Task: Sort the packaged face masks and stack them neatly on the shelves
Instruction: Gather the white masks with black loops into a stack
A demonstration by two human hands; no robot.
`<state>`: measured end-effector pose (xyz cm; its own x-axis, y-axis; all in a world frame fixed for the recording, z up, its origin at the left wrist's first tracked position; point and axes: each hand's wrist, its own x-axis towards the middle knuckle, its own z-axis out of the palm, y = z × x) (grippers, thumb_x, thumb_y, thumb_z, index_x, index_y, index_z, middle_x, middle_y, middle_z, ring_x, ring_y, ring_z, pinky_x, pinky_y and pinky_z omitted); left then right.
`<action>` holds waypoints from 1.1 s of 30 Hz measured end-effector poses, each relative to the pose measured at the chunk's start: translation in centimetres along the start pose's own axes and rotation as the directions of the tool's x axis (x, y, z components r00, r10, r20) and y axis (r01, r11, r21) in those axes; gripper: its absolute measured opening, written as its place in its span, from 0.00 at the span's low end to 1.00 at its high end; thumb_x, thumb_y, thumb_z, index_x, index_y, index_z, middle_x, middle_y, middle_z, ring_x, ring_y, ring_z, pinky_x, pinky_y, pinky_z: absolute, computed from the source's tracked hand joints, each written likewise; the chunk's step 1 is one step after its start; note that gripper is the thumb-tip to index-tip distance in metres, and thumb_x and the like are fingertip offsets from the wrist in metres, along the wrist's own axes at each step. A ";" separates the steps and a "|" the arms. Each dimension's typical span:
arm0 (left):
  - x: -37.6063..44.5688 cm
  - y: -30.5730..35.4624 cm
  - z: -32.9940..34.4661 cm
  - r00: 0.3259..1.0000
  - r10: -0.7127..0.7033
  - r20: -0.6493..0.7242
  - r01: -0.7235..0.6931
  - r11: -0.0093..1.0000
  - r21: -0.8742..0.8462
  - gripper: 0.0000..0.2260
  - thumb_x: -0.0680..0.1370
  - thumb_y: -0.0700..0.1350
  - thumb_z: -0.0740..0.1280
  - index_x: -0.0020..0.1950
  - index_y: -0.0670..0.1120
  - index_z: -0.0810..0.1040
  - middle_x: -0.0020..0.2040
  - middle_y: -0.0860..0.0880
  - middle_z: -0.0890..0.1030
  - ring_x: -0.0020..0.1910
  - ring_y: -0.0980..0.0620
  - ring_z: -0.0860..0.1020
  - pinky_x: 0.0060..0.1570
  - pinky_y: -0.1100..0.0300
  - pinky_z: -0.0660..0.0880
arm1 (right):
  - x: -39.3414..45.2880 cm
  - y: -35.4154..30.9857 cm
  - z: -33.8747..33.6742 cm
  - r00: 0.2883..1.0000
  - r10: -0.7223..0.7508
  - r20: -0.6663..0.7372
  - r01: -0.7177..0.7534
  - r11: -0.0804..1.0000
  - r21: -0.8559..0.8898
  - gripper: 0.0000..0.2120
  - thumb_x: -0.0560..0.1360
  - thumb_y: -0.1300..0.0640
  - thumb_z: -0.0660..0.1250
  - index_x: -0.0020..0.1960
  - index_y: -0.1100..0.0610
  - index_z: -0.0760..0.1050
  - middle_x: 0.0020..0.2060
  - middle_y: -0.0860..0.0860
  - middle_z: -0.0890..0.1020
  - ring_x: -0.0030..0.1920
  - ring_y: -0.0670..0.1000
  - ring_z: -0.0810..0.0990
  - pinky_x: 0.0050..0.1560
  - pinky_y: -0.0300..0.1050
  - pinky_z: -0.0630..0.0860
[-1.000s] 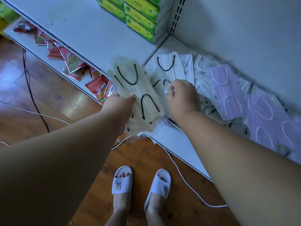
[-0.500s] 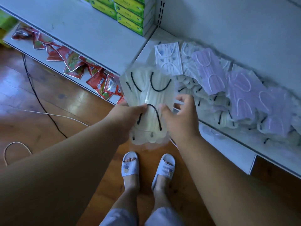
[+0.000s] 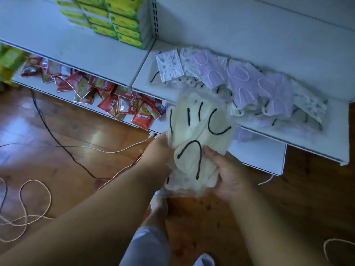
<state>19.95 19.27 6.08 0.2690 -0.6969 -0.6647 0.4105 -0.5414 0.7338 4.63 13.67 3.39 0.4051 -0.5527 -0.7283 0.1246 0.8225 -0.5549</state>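
Nearest the viewer, in front of the mask shelf (image 3: 288, 143), a bundle of cream masks (image 3: 196, 143) with black ear loops is held clear of the boards, above the wooden floor (image 3: 76, 169). The bundle is clamped from both sides: the left hand (image 3: 159, 150) is curled round its left edge, and the right hand (image 3: 228, 175) is closed on its lower right corner, thumb pressed on the front. A second ago only the left hand gripped these packets while the right was picking at the heap on the shelf; since then the right has been brought across, and the bundle has been drawn back from the shelf and squared between the two. By that change it is judged that one colour has been gathered and is being evened up, ready to be laid down as a stack. Beyond the bundle, on the mask shelf itself, the rest of the task's goods lie unsorted: lilac masks (image 3: 242, 83) are sprawled over more cream ones, and a patterned white pack (image 3: 170, 65) lies at the heap's left end. Left of the mask shelf, on a lower board, red sachets (image 3: 107, 96) are scattered. Farthest off, above and left of the mask shelf, green boxes (image 3: 123, 22) are piled against the upright. Much sorting is judged to remain.
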 end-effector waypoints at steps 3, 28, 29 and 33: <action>-4.4 -1.3 4.1 1.000 -0.015 0.020 0.016 0.998 -0.067 0.11 0.81 0.50 0.67 0.59 0.46 0.81 0.52 0.42 0.86 0.53 0.40 0.84 0.58 0.39 0.79 | -5.7 -0.9 -3.5 0.992 -0.112 -0.063 0.108 0.993 -0.056 0.19 0.72 0.59 0.70 0.63 0.60 0.78 0.54 0.58 0.85 0.54 0.60 0.84 0.54 0.59 0.80; -19.5 11.5 25.6 0.903 0.230 0.363 -0.317 0.927 0.199 0.18 0.67 0.35 0.75 0.56 0.45 0.81 0.48 0.45 0.87 0.48 0.43 0.86 0.49 0.45 0.83 | -29.4 -19.0 -12.6 0.791 -0.521 -0.322 0.529 0.846 -0.068 0.12 0.75 0.67 0.70 0.58 0.60 0.80 0.51 0.57 0.86 0.52 0.60 0.85 0.55 0.60 0.80; -18.9 12.3 26.2 0.896 0.232 0.378 -0.322 0.927 0.192 0.19 0.69 0.36 0.76 0.58 0.45 0.81 0.49 0.46 0.87 0.49 0.44 0.86 0.49 0.46 0.83 | -29.1 -19.9 -12.8 0.771 -0.530 -0.354 0.543 0.837 -0.070 0.12 0.75 0.68 0.71 0.57 0.61 0.80 0.51 0.58 0.86 0.51 0.60 0.85 0.56 0.61 0.80; -16.8 15.2 29.1 0.904 0.218 0.368 -0.274 0.956 0.108 0.08 0.81 0.39 0.67 0.57 0.50 0.80 0.51 0.48 0.87 0.50 0.47 0.85 0.51 0.49 0.81 | -28.1 -24.1 -14.1 0.696 -0.534 -0.481 0.574 0.815 -0.074 0.07 0.75 0.67 0.71 0.52 0.60 0.82 0.47 0.56 0.87 0.49 0.59 0.86 0.55 0.59 0.80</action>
<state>-3.71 9.09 32.48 0.0121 -0.9210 -0.3894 0.2245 -0.3770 0.8986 -22.56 7.52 31.55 -0.2200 -0.8879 -0.4040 0.2670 0.3435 -0.9004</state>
